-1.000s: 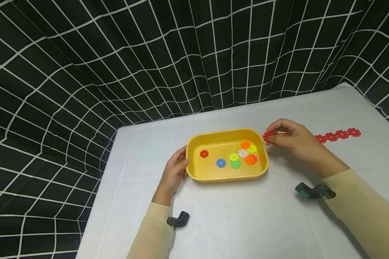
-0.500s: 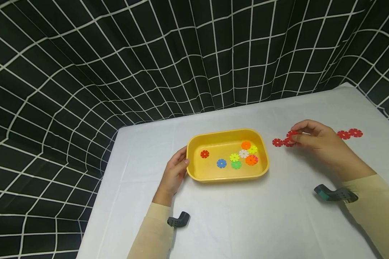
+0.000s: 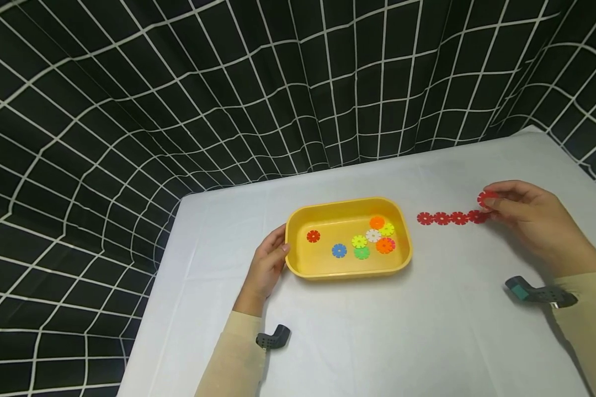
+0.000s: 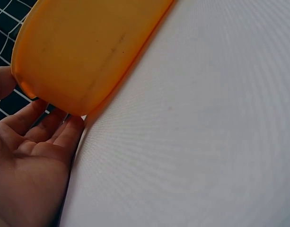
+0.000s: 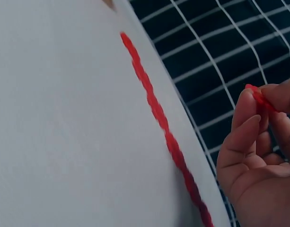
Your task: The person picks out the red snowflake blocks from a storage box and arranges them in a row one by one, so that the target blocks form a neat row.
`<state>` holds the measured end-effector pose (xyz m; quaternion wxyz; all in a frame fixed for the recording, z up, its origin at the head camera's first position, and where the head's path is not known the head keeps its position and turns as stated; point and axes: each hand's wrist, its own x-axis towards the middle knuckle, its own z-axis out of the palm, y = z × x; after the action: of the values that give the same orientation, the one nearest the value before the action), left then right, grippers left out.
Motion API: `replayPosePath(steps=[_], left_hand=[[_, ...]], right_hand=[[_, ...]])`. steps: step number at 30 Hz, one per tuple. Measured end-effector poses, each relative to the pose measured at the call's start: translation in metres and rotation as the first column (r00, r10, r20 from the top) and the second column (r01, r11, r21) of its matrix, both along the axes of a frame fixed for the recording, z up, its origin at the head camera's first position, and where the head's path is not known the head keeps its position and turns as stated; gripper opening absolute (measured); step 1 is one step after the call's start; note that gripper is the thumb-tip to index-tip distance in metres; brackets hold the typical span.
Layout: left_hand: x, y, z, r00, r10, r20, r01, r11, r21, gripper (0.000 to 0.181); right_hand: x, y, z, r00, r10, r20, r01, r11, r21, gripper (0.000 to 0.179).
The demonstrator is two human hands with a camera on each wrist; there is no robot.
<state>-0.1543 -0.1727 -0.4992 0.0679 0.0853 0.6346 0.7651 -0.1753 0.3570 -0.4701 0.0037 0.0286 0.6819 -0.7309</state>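
In the head view a yellow plastic tray stands on the table, and my left hand grips its left end, thumb over the rim and fingers outside. The left wrist view shows those fingers against the wall of the tray. My right hand pinches a red notched snowflake disc between thumb and fingers, above a row of red snowflake discs. The right end of that row is hidden behind the hand. Seen from the right wrist, the pinched disc is edge-on, beside the row.
Inside the tray lie a lone red disc, a blue disc, and a cluster of white, yellow, green and orange discs. A white cloth covers the table. A black curtain with white grid lines hangs behind it.
My right hand has moved rightward from the tray's right edge along the row, carrying the red disc. More of the row's left part now shows. The left hand and tray stay put.
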Motion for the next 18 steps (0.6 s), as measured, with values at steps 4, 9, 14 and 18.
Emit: replayPosePath(steps=[4, 9, 14, 18], left_hand=[[0.001, 0.000, 0.001, 1.000, 0.000, 0.001, 0.000, 1.000, -0.007, 0.051], [0.001, 0.000, 0.001, 1.000, 0.000, 0.000, 0.000, 1.000, -0.008, 0.051], [0.001, 0.000, 0.002, 1.000, 0.001, 0.002, -0.001, 1.000, -0.015, 0.052], [0.001, 0.000, 0.001, 1.000, -0.002, -0.002, 0.002, 1.000, -0.012, 0.052]], right_hand=[[-0.002, 0.010, -0.005, 0.998, -0.058, -0.006, 0.057, 0.997, -0.055, 0.027], [-0.004, 0.022, -0.008, 0.988, -0.148, 0.039, 0.149, 0.989, -0.015, 0.035], [-0.003, 0.038, -0.014, 0.972, -0.230, 0.042, 0.229, 0.973, 0.027, 0.042], [-0.003, 0.052, -0.019, 0.953, -0.302, 0.013, 0.302, 0.953, 0.014, 0.035]])
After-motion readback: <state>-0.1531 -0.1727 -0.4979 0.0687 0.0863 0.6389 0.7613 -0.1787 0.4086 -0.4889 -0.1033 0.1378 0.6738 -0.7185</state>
